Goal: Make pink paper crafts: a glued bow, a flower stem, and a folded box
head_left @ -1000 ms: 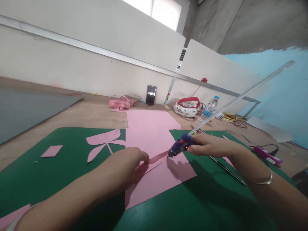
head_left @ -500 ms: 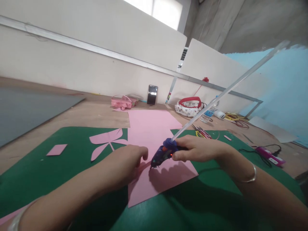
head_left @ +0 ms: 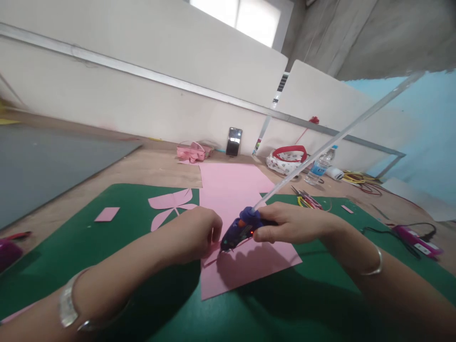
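Note:
My right hand (head_left: 295, 226) grips a purple glue gun (head_left: 239, 231) with a long clear glue stick (head_left: 335, 137) jutting up to the right; its red light is on. The nozzle points down-left at a narrow pink paper strip (head_left: 213, 251) lying on a large pink sheet (head_left: 235, 199). My left hand (head_left: 192, 233) is curled, fingers pressed down on that strip right beside the nozzle. Both lie over a green cutting mat (head_left: 107, 247).
A pink leaf-shaped cutout (head_left: 171, 205) and a small pink rectangle (head_left: 107, 214) lie on the mat. Scissors (head_left: 306, 199), a water bottle (head_left: 320, 166), a pouch (head_left: 288, 160), a phone (head_left: 234, 141), pink scraps (head_left: 192, 152) and a pink device with cord (head_left: 416, 237) sit farther back.
My right hand brought the glue gun leftward, from the sheet's right edge to the strip beside my left hand. The camera view shifted slightly left.

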A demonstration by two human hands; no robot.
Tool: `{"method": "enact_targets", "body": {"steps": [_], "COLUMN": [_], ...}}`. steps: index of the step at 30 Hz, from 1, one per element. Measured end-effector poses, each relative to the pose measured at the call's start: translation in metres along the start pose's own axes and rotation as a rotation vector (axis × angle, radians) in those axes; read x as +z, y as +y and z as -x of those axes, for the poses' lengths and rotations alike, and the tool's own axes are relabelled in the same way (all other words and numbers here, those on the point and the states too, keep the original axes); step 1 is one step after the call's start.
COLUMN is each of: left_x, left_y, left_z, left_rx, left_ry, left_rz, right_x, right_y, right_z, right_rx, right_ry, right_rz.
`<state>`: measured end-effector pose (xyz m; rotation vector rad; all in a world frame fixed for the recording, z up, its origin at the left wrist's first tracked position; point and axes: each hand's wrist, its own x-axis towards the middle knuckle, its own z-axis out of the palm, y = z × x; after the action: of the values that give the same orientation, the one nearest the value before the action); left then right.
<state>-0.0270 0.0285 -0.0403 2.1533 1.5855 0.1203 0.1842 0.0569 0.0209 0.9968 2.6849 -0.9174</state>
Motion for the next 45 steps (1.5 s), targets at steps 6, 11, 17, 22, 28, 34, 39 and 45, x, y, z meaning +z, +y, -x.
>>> {"method": "enact_targets", "body": {"steps": [6, 11, 17, 22, 28, 34, 39, 45], "left_x": [-0.004, -0.005, -0.001, 0.000, 0.000, 0.000, 0.000, -0.003], "left_y": [-0.003, -0.003, -0.005, -0.004, -0.006, -0.006, -0.004, -0.001], "left_z": [0.000, -0.001, -0.004, -0.001, 0.000, 0.000, 0.000, 0.003], "left_rx": [-0.014, -0.027, -0.006, -0.026, -0.018, -0.012, -0.033, -0.004], "left_ry": [-0.079, -0.077, -0.055, -0.036, -0.005, -0.014, -0.034, -0.058], "left_rz": [0.090, 0.100, 0.092, 0.070, 0.054, 0.055, 0.051, 0.069], "right_x": [0.002, 0.003, 0.005, 0.005, -0.004, -0.004, 0.003, 0.008], "right_y": [-0.010, -0.016, -0.016, -0.005, 0.010, 0.011, 0.000, -0.009], "right_z": [-0.008, -0.011, -0.012, -0.001, 0.017, 0.018, 0.002, -0.008], "right_rx": [-0.032, -0.055, -0.075, -0.011, 0.088, 0.089, -0.003, -0.039], "right_ry": [-0.029, -0.040, -0.038, 0.021, 0.052, 0.046, 0.019, 0.000], "right_rz": [-0.005, -0.006, -0.023, 0.014, 0.073, 0.057, 0.006, -0.049]}}
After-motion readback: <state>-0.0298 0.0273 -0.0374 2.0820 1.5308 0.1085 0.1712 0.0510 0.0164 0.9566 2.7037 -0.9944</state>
